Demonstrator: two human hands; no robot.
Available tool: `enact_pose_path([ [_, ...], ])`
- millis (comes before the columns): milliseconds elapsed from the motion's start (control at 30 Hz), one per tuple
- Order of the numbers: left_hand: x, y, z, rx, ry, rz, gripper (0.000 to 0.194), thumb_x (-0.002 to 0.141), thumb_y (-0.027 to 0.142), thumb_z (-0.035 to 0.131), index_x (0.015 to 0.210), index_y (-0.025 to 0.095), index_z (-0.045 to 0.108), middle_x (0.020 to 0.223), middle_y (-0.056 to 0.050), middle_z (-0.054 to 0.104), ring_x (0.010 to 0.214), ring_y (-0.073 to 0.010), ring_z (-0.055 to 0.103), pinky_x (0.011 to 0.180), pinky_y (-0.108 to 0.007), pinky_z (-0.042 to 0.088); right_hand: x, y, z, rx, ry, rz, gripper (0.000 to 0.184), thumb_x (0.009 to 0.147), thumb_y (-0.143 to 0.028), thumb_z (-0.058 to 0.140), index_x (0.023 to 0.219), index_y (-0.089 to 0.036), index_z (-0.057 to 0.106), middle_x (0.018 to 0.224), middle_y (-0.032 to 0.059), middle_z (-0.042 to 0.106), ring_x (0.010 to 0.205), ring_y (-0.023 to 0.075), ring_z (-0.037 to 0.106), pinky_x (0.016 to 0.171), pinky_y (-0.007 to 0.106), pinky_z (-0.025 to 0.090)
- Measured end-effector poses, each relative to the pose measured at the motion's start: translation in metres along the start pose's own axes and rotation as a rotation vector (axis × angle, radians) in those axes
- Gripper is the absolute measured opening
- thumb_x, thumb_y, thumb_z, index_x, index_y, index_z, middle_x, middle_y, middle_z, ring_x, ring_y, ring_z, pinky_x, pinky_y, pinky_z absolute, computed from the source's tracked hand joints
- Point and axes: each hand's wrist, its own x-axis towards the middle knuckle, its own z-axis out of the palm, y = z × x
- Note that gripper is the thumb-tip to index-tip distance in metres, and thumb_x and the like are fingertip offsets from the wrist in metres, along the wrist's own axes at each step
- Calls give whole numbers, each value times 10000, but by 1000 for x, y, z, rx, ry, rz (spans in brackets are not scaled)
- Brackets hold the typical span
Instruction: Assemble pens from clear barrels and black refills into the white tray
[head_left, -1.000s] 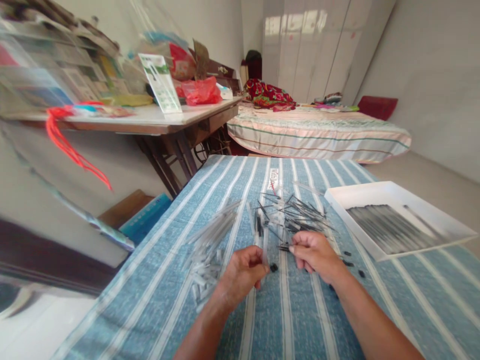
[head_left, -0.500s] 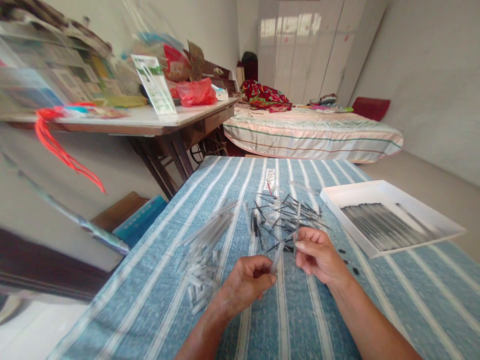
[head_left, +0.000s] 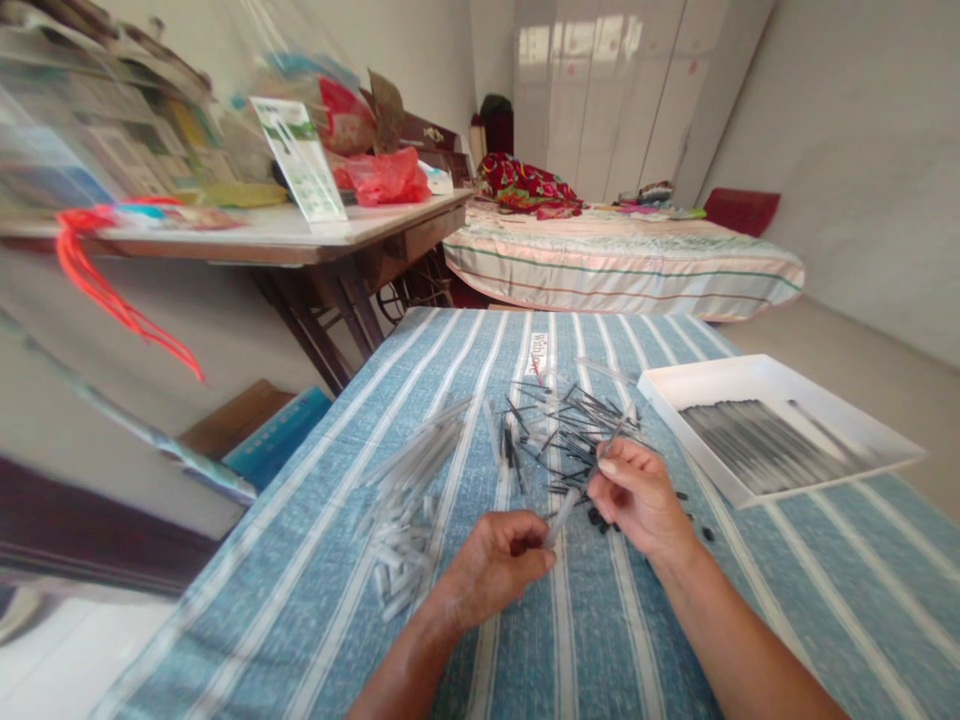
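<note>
My left hand (head_left: pixel 496 562) pinches a short translucent pen cap (head_left: pixel 562 515), tilted up to the right. Just beside it, my right hand (head_left: pixel 636 500) is closed on a slim translucent pen barrel (head_left: pixel 616 432), which slants the same way. The lower end of the barrel is close to the cap's mouth; whether they touch I cannot tell. Behind the hands lie scattered thin black pen refills (head_left: pixel 577 415). To the left are a bundle of clear barrels (head_left: pixel 424 450) and a heap of short clear caps (head_left: pixel 401 565). Small black plugs (head_left: pixel 600 520) lie under my right hand.
A white box (head_left: pixel 705 455) with a row of pens (head_left: pixel 765 445) stands at the table's right side. The striped tablecloth (head_left: pixel 300 560) covers the table. Farther off are a sewing table (head_left: pixel 360 235) with bags and a bed (head_left: pixel 622 255).
My right hand has tipped the barrel from upright to a slant and brought its lower end towards the cap. My left hand has stayed nearly in place, its cap tilted lower.
</note>
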Motion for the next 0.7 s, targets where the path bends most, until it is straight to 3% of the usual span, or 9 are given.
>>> enact_pose_path([
  [267,-3,8,1,-5,-11,-5,86,679,207,560,654,127,575,487,73,412,445,-55,357,445,-196,254,2,-2,-7,-20,25,-62,118,729,-210,634,655,-151,563,548,17,669,300,76,486,313,162,345],
  [467,-1,6,1,20,-18,-1,93,683,212,566,667,122,583,495,70,417,448,-55,355,441,-196,245,1,-2,-4,-109,20,-30,152,716,-231,653,639,-149,550,548,22,670,304,75,480,327,168,340],
  [700,0,1,-1,31,-13,17,93,702,209,555,676,126,588,496,66,409,441,-56,362,429,-190,249,-7,0,-1,-285,-134,55,126,726,-241,661,711,-143,584,462,-16,611,290,47,416,307,139,282],
])
